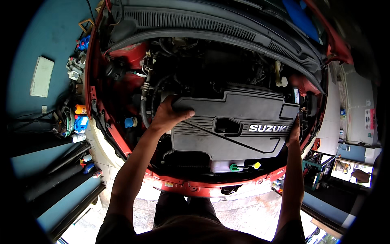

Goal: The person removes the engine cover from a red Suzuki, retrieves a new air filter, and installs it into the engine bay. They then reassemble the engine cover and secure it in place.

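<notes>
A wide dark grey plastic engine cover [243,107], with raised ribs, a cut-out opening and pale lettering, spans the front of the engine bay. My left hand [168,116] grips its left edge, thumb on top and the other fingers out of sight beneath. At the opposite edge my right hand [294,132] is closed on the cover, its fingers mostly hidden by the side. Below the cover's near edge sit a translucent reservoir with a green cap [234,167] and a yellow dipstick handle [256,165]. Whether the cover rests on the engine cannot be told.
A red car body surrounds the bay, its front crossmember [195,188] close to my legs. Black hoses [144,97] and a blue cap [129,122] lie left of the cover. Bottles [81,123] stand along the left wall; a rack [319,168] stands at right.
</notes>
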Motion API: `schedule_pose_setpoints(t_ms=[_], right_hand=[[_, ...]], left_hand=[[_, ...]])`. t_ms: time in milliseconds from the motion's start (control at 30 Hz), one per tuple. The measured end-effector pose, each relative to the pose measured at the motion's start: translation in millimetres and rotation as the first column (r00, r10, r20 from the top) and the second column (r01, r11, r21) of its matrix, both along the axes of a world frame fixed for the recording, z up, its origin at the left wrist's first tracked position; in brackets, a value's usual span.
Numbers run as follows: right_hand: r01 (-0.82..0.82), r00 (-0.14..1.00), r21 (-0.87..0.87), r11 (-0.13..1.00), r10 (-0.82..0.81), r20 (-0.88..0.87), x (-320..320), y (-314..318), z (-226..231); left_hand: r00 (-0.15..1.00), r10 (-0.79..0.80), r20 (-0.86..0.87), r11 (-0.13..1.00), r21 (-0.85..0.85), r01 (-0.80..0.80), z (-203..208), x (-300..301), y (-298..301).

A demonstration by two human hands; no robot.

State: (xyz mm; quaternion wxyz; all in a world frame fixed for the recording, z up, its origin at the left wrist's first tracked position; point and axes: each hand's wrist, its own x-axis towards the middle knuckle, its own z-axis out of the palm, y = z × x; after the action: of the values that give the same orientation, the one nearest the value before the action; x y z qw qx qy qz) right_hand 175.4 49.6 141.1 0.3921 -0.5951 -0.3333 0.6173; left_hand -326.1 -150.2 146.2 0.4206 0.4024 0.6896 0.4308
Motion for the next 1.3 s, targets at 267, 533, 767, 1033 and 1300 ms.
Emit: schedule_pose_setpoints(t_ms=[267, 533, 767, 1033, 1300], right_hand=[[0.04, 0.998, 0.032, 0.999, -0.041, 0.048, -24, -9, -4], [0.03, 0.998, -0.017, 0.999, -0.029, 0.047, -59, -15, 8], [0.011, 1.0, -0.043, 0.999, -0.011, -0.008, -62, -12, -14], [0.019, 0.981, -0.05, 0.999, -0.009, 0.196, -48, -5, -36], [0.038, 0.945, -0.049, 0.998, -0.02, 0.327, -62, 5, -30]], left_hand=[[0.996, -0.027, 0.085, 1.0, 0.017, 0.025, -32, -23, 26], [0.981, 0.035, 0.189, 0.997, -0.069, -0.022, -47, -44, 39], [0.971, 0.069, 0.228, 0.994, -0.104, -0.047, -51, -60, 37], [0.999, 0.036, 0.018, 0.997, -0.066, -0.035, -47, -58, 37], [0.994, 0.105, -0.028, 0.994, 0.029, -0.105, -40, -39, 38]])
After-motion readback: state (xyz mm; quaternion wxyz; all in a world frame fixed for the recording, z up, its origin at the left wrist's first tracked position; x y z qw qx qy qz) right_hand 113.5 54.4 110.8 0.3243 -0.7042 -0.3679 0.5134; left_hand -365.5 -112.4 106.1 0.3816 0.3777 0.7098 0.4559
